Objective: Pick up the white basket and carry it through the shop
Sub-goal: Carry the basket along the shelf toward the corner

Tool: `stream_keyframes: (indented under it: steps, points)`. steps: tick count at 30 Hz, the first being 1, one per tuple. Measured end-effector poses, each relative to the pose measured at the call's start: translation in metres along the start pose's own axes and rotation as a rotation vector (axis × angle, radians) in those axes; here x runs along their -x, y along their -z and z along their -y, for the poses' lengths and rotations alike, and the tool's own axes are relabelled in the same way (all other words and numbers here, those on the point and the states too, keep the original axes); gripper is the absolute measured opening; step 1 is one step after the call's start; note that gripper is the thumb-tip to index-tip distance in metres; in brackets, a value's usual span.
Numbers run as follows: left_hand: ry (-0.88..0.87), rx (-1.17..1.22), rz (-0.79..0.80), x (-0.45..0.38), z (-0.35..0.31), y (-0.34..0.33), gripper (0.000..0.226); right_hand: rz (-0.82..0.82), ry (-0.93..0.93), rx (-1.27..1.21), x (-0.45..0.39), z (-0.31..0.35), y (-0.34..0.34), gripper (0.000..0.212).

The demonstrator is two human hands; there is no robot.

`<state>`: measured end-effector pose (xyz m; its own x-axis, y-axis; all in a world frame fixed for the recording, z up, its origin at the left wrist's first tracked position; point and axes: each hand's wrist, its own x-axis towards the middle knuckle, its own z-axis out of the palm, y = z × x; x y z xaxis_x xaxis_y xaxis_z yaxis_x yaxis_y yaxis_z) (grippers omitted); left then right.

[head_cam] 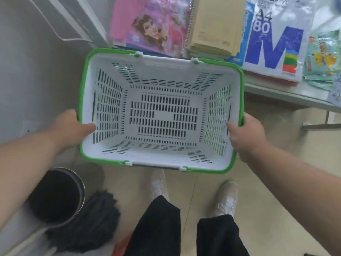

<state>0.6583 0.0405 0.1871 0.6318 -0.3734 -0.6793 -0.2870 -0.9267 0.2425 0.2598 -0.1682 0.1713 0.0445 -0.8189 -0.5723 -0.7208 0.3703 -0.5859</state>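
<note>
The white basket (162, 156) with a green rim and slotted walls is held in the air in front of me, above the tiled floor, and it has nothing inside. My left hand (72, 129) grips its left short side, thumb inside the wall. My right hand (246, 134) grips the right short side the same way. Both handles lie folded down along the long edges.
A shelf (287, 95) at the upper right carries an A4 paper pack (276, 39), tan notebooks (215, 24) and a pink puzzle box (153, 24). A metal bin (57, 196) and a dark mop head (94, 224) sit at lower left. My legs and white shoes are below the basket.
</note>
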Motion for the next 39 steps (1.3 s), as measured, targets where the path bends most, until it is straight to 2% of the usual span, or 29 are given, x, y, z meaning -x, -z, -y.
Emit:
stream_keyframes:
  steps: [2,4,9,15,19,23,26,30,33,35,37,39]
  points:
    - [0.036,-0.02,-0.003,-0.032,0.015,0.0,0.048,0.011,-0.017,0.016,-0.007,0.002,-0.021,0.025]
    - [0.04,-0.054,0.014,-0.063,0.032,-0.008,0.056,0.027,-0.039,0.031,-0.014,-0.001,-0.038,0.025]
    - [0.003,-0.108,0.029,-0.081,0.031,-0.043,0.044,0.003,-0.051,0.059,-0.027,-0.022,-0.066,0.029]
    - [0.064,0.003,0.048,-0.106,0.057,-0.087,0.034,-0.082,0.01,0.128,-0.039,-0.042,-0.09,0.034]
    - [0.066,-0.009,0.05,-0.101,0.073,-0.093,0.04,-0.086,-0.02,0.175,-0.033,-0.052,-0.095,0.033]
    - [0.03,-0.076,0.083,-0.092,0.081,-0.095,0.038,-0.039,-0.136,0.193,-0.033,-0.063,-0.103,0.023]
    - [0.08,-0.13,0.104,-0.094,0.088,-0.103,0.034,0.063,-0.165,0.373,-0.047,-0.069,-0.112,0.019]
    - [0.169,-0.163,0.144,-0.095,0.098,-0.123,0.032,0.166,-0.15,0.556,-0.062,-0.078,-0.127,0.031]
    - [0.175,-0.247,0.172,-0.099,0.109,-0.132,0.049,0.179,-0.146,0.59,-0.066,-0.083,-0.14,0.04]
    - [0.2,-0.174,0.191,-0.102,0.117,-0.137,0.051,0.201,-0.161,0.551,-0.067,-0.087,-0.148,0.048]
    - [0.28,0.0,0.241,-0.099,0.124,-0.141,0.039,0.203,-0.207,0.468,-0.068,-0.088,-0.154,0.055]
    - [0.389,0.206,0.299,-0.093,0.133,-0.145,0.036,0.186,-0.235,0.491,-0.072,-0.085,-0.16,0.05]
